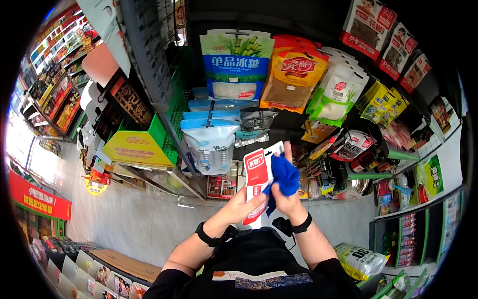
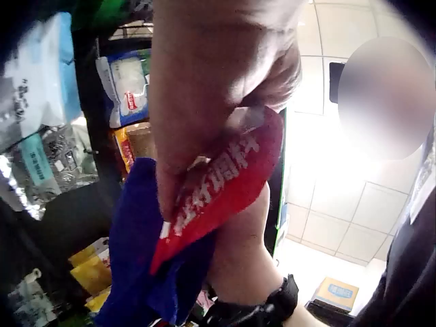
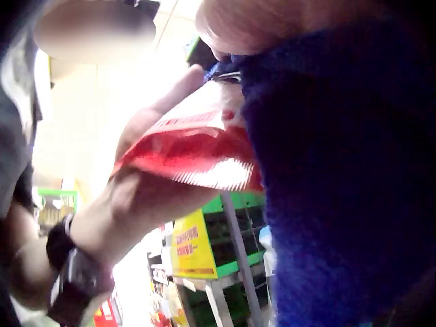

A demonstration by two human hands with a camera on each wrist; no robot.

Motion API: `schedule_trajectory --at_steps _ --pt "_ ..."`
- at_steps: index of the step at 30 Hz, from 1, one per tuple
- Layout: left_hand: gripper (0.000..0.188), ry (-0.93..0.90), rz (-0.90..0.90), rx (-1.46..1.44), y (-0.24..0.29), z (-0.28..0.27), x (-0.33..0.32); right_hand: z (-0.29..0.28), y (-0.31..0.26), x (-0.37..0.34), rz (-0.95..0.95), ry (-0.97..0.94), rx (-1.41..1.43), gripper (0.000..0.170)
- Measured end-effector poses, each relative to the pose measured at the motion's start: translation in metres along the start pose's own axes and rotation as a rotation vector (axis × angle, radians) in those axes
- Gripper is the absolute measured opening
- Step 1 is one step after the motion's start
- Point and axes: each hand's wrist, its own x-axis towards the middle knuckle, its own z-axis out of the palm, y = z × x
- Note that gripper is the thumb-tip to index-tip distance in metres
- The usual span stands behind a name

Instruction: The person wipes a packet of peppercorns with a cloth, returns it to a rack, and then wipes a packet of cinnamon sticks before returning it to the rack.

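A red and white packet point(image 1: 257, 172) is held in front of the body, tilted, in the head view. My left hand point(image 1: 238, 207) grips its lower edge, the thumb lying across the front. My right hand point(image 1: 287, 199) holds a bunched blue cloth point(image 1: 285, 174) against the packet's right side. In the left wrist view the packet point(image 2: 228, 180) is pinched in the left fingers, with the cloth point(image 2: 133, 238) hanging beside it. The cloth point(image 3: 327, 177) covers much of the right wrist view and hides most of the right fingers.
Hanging bags, among them a blue sugar bag point(image 1: 234, 67) and an orange bag point(image 1: 294, 74), fill the rack ahead. A green and yellow display shelf point(image 1: 142, 144) stands at the left. A yellow and white sack point(image 1: 359, 260) lies at the lower right.
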Motion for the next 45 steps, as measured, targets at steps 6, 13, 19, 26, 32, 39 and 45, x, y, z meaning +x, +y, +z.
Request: schedule_trajectory --at_steps 6,13,19,26,32,39,45 --pt "0.048 0.008 -0.129 -0.14 -0.003 -0.011 -0.008 -0.01 -0.008 0.003 0.384 0.238 0.419 0.063" --pt "0.039 0.237 0.03 0.004 -0.004 -0.011 0.004 -0.008 0.0 -0.003 0.545 0.406 0.499 0.033" --pt "0.038 0.256 0.008 0.202 0.004 -0.02 0.008 -0.001 0.009 -0.017 0.641 0.435 0.37 0.029" --pt "0.035 0.495 0.115 0.032 -0.001 -0.027 0.013 0.0 0.021 -0.038 0.638 0.428 0.419 0.032" --pt "0.038 0.721 0.271 -0.028 0.008 -0.038 0.011 -0.014 0.019 -0.057 0.635 0.193 0.412 0.04" --pt "0.038 0.666 0.17 0.447 -0.006 0.003 0.004 -0.045 0.005 -0.058 0.589 0.186 0.305 0.033" --pt "0.063 0.252 0.099 0.394 -0.043 0.098 0.028 -0.05 -0.012 -0.073 0.373 0.02 0.147 0.068"
